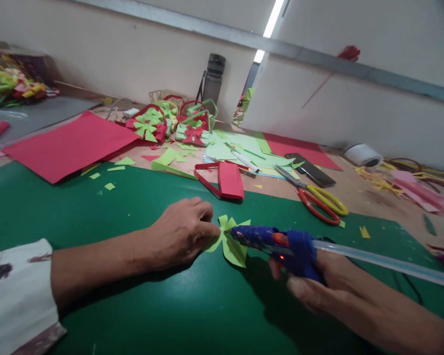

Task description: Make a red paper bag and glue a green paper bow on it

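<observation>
Glue work looks like the step in hand: a blue glue gun (pixel 274 241) has its nozzle (pixel 235 232) at or just over the middle of a green paper bow (pixel 235 250), which lies on the green worktop (pixel 151 305). At nine o'clock from the bow, the left hand (pixel 185 229) has its thumb and fingers pressed together, seemingly pinching one leaf; at four o'clock, the right hand (pixel 338 286) curls its fingers around the gun's handle (a red light (pixel 281 257) glows, though I cannot tell whether the trigger is squeezed). The next move calls, I judge, for a still pinch and exact aim, since the left fingertips sit near the nozzle. A red paper bag (pixel 231 181) sits at twelve o'clock, scissors (pixel 318 197) at two with a dark phone (pixel 314 171) beyond, bow-trimmed baskets (pixel 194 134) at eleven, a red sheet (pixel 74 145) at ten. Toward three, the long glue stick (pixel 373 260) juts backward and could hamper the right wrist.
</observation>
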A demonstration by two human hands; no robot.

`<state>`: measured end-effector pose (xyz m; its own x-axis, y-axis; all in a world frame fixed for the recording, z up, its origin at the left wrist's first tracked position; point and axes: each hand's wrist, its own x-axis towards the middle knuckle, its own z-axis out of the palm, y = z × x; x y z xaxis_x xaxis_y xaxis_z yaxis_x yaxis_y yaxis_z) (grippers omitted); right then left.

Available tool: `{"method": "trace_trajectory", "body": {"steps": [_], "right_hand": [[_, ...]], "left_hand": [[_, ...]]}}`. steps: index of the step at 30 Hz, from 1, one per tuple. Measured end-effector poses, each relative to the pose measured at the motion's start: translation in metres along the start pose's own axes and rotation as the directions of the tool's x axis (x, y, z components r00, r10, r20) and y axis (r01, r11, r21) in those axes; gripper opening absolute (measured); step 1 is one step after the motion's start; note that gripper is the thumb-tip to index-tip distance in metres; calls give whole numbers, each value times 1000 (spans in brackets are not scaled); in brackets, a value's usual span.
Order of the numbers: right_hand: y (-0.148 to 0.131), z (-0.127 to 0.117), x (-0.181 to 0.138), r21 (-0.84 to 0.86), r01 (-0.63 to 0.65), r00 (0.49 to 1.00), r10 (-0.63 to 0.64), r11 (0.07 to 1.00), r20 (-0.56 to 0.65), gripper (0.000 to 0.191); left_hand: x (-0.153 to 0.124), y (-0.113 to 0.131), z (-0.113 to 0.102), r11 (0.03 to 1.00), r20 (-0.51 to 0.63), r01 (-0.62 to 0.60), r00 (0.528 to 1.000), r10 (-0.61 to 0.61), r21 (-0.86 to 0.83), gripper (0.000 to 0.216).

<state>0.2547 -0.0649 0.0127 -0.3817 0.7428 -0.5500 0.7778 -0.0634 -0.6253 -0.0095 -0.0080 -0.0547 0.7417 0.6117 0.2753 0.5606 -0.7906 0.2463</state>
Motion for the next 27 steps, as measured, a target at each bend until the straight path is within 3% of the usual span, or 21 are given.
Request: {"method": "trace_trajectory", "body": {"steps": [17, 27], "right_hand": [[-7, 2, -2, -142, -29, 998, 19, 989, -68, 46], [-4, 3, -2, -234, 17, 992, -46, 972, -121, 43]], "left_hand": [[0, 0, 1, 1000, -2, -2, 1000, 2, -5, 21], [0, 0, 1, 1000, -10, 3, 1000, -3, -16, 23]]}}
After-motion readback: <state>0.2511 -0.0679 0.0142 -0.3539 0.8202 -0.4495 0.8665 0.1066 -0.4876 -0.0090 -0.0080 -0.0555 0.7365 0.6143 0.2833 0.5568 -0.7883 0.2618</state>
